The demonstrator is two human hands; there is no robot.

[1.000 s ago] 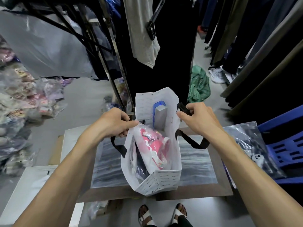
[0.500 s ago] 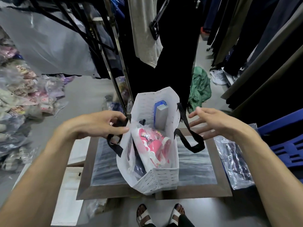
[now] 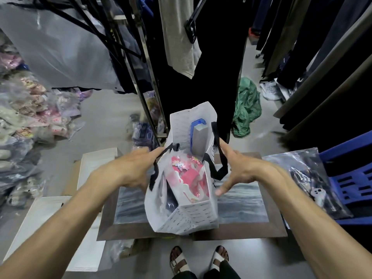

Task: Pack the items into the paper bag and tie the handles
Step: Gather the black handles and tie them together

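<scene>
A white paper bag (image 3: 189, 216) stands open on a dark-framed panel (image 3: 237, 231). Inside it are a pink packaged item (image 3: 189, 174), a grey box with a blue edge (image 3: 199, 137) and something dark (image 3: 171, 202) low on the left. My left hand (image 3: 132, 168) is at the bag's left side, its fingertips closed on the left black handle (image 3: 154, 174). My right hand (image 3: 239, 168) is at the right side with its fingers spread. Its index finger lies against the right black handle (image 3: 222, 168) and its thumb touches the bag's wall.
A clear plastic bag with a dark garment (image 3: 306, 178) lies to the right, against a blue plastic chair (image 3: 354, 178). White boxes (image 3: 94, 166) and heaps of packaged goods (image 3: 30, 117) fill the left. Clothes racks hang ahead, with a green cloth (image 3: 247, 105) on the floor. My sandalled feet (image 3: 199, 260) are below.
My right hand let go of the right handle, drew back, then returned against it with spread fingers. My left hand stayed on the left handle, sliding a little lower and outward.
</scene>
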